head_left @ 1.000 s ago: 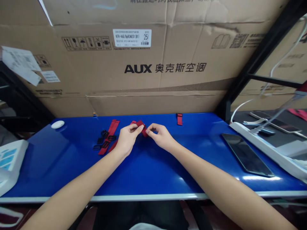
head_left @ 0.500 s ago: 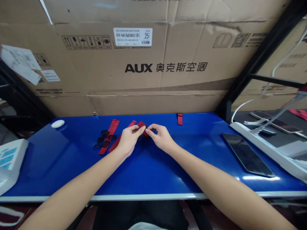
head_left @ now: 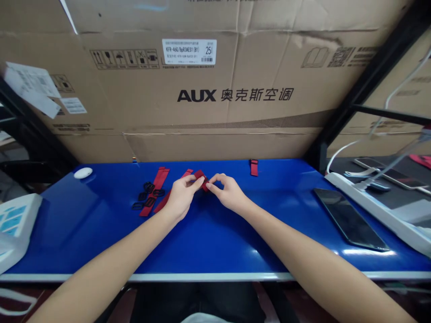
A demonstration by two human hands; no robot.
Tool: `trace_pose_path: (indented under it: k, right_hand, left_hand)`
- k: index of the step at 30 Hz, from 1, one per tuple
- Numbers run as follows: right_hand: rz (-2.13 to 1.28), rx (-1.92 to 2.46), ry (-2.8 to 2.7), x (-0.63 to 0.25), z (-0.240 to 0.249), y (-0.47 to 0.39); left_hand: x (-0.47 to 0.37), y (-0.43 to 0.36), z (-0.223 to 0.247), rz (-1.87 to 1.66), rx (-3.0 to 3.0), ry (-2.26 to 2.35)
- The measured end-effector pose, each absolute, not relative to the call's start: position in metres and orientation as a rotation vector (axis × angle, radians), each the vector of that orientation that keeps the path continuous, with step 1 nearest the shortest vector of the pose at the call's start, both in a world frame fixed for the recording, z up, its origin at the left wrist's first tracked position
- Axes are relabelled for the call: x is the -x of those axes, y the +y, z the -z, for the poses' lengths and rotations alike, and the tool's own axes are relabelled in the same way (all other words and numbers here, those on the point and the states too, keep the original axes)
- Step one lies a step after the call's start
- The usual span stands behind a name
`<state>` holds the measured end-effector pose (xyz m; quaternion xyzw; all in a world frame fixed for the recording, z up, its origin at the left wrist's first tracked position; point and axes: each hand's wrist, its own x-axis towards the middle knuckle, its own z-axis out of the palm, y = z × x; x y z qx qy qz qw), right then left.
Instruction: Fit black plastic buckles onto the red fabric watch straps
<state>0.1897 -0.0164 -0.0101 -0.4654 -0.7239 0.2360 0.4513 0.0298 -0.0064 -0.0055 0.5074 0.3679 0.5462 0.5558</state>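
Note:
My left hand (head_left: 182,196) pinches a short red strap (head_left: 200,174) over the middle of the blue table. A small dark piece shows on the strap between my hands. My right hand (head_left: 228,193) has its thumb and forefinger closed at the strap's right side, close to my left fingertips. Left of my hands, more red straps (head_left: 160,179) lie on the table, partly behind my left hand. Several black buckles (head_left: 150,202) lie on and beside them. Farther back on the right lies a red strap piece with a black buckle (head_left: 254,168).
The blue table (head_left: 101,237) has a cardboard box (head_left: 148,98) standing behind it. A black phone (head_left: 348,217) and a white power strip (head_left: 380,215) lie at the right. At the left are a white oval object (head_left: 83,173) and a white device (head_left: 20,229).
The view has shifted slightly. My right fingertips have moved a little away from my left fingertips, and more of the dark piece on the strap shows.

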Motion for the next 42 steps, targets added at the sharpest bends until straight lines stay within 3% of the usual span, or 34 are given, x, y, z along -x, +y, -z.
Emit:
trace_pose_path:
  k: [14,20,27,34,42]
  right_hand:
    - [-0.017,1.150,-1.918,-0.178,0.013,-0.019]
    - [-0.151,1.243,-2.088,-0.203,0.010,-0.013]
    - [-0.413,1.177,-2.399,-0.235,0.006,0.013]
    - [-0.444,1.393,-2.271,-0.246,0.018,0.033]
    - [-0.229,1.453,-2.150,-0.249,0.031,-0.001]
  left_hand:
    - [-0.024,-0.007,-0.001,-1.158,-0.942,0.958]
    - [-0.013,0.014,0.016,-1.231,-1.244,1.142]
    - [0.005,0.013,0.020,-0.775,-2.225,1.230]
    - [0.006,-0.004,0.009,-0.492,-2.576,0.962]
    - [0.012,0.020,0.029,-0.500,-2.496,1.638]
